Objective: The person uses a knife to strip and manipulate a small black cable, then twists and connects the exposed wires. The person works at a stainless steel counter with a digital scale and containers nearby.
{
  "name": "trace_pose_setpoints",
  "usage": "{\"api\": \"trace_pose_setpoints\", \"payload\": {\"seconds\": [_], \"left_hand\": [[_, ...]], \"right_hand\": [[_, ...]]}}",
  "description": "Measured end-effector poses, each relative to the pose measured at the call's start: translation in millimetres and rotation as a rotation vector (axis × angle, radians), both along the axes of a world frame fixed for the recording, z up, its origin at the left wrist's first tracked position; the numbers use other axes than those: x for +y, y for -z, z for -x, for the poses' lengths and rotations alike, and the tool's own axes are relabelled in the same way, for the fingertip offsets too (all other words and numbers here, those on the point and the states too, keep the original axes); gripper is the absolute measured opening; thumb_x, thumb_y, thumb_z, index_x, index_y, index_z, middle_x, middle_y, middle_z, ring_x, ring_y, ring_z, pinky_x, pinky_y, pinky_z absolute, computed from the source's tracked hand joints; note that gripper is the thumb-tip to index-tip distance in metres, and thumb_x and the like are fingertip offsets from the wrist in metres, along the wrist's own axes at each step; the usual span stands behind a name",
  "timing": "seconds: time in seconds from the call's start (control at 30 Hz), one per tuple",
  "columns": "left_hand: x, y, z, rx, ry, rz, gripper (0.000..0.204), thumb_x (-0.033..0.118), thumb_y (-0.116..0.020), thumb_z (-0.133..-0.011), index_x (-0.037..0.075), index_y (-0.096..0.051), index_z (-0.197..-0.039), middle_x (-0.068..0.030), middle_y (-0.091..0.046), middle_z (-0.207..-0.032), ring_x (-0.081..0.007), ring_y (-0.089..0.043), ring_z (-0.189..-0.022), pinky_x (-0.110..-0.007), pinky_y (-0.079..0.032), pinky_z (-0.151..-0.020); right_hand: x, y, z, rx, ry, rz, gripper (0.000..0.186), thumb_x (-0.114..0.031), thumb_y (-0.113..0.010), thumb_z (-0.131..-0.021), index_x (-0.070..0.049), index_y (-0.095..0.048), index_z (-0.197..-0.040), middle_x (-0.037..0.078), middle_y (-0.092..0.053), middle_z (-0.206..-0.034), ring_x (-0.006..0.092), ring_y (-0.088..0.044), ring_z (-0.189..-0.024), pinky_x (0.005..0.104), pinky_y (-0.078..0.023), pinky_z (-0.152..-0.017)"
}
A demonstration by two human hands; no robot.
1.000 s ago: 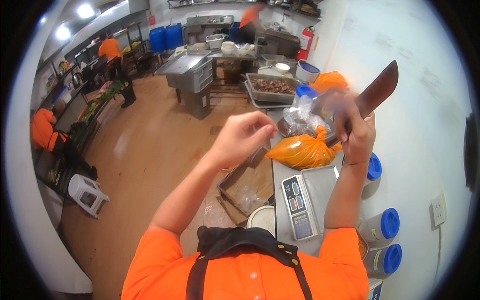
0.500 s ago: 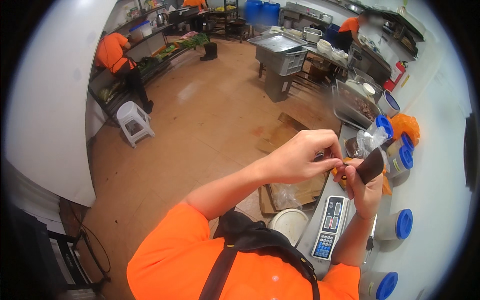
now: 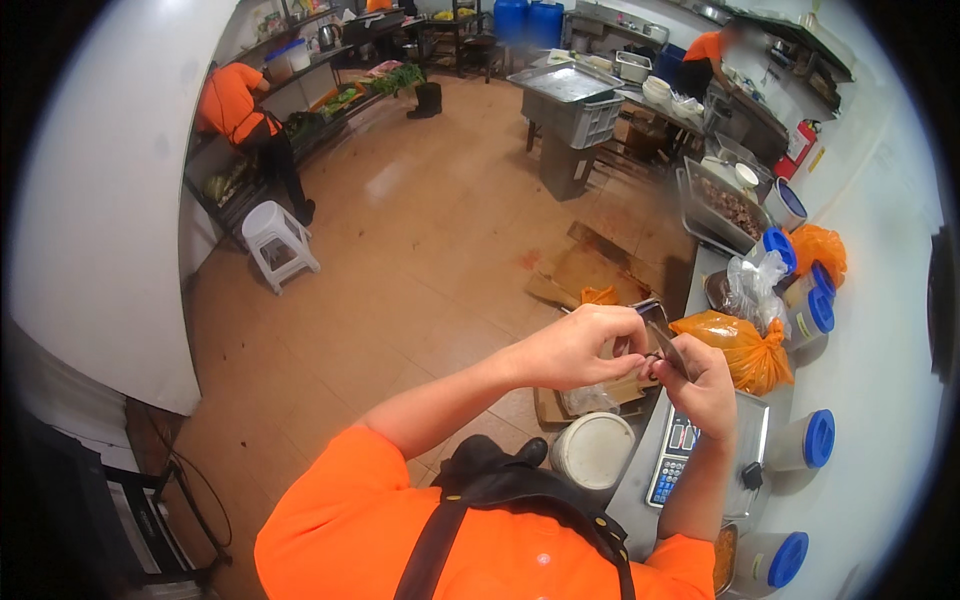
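My left hand (image 3: 580,345) is closed in a pinch, its fingertips almost meeting those of my right hand. My right hand (image 3: 706,390) grips a dark, flat, blade-like piece (image 3: 668,352), seen nearly edge-on; its exact kind does not show. A small dark bit is at the left fingertips, too small to name. Both hands are raised in front of the counter. Partly behind my right forearm lies a digital scale (image 3: 668,465) with a keypad. Beyond my right hand sits a knotted orange plastic bag (image 3: 738,352).
White tubs with blue lids (image 3: 818,438) line the wall. A clear plastic bag (image 3: 752,290) and a tray of meat pieces (image 3: 725,205) stand farther along. Below are a round white lid (image 3: 592,450) and flattened cardboard (image 3: 590,265). A white stool (image 3: 280,243) stands left; several people work farther off.
Both hands have moved slightly down and left, uncovering the orange bag. The dark piece has turned from showing its broad face to nearly edge-on. My view has shifted a little.
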State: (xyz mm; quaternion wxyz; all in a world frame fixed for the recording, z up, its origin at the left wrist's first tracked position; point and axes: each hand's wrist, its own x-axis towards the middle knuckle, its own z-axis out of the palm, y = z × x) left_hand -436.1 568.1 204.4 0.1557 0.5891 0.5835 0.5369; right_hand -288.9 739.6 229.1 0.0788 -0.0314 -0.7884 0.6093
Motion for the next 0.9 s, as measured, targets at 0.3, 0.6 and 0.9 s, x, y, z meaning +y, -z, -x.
{"api": "trace_pose_setpoints", "payload": {"seconds": [0.3, 0.6, 0.9], "left_hand": [[-15, -16, 11, -0.035, -0.305, -0.214, 0.018, 0.012, -0.067, -0.092, 0.002, -0.063, -0.106, -0.0079, -0.065, -0.095, -0.015, -0.062, -0.088, -0.03, -0.052, -0.077], [-79, 115, 54, -0.389, -0.445, 0.074, 0.014, 0.013, -0.058, -0.099, 0.0, -0.06, -0.105, -0.0039, -0.063, -0.088, -0.0096, -0.058, -0.077, -0.025, -0.047, -0.067], [-106, 212, 11, -0.705, -0.558, 0.249, 0.013, 0.011, -0.059, -0.099, -0.001, -0.061, -0.101, -0.0067, -0.065, -0.087, -0.0124, -0.06, -0.076, -0.027, -0.049, -0.067]], "right_hand": [[9, -44, 15, 0.229, 0.537, -0.439, 0.018, -0.019, -0.066, -0.093, -0.002, -0.063, -0.088, -0.001, -0.052, -0.073, 0.01, -0.049, -0.072, 0.0273, -0.042, -0.067], [101, -93, -7, 0.559, 0.715, 0.056, 0.017, -0.023, -0.072, -0.092, -0.006, -0.071, -0.095, -0.006, -0.055, -0.065, -0.0003, -0.039, -0.047, 0.0173, -0.025, -0.041], [138, -85, 4, 0.578, 0.615, 0.088, 0.015, -0.015, -0.069, -0.093, -0.008, -0.072, -0.105, 0.0, -0.066, -0.077, 0.0043, -0.053, -0.055, 0.0197, -0.038, -0.046]]}}
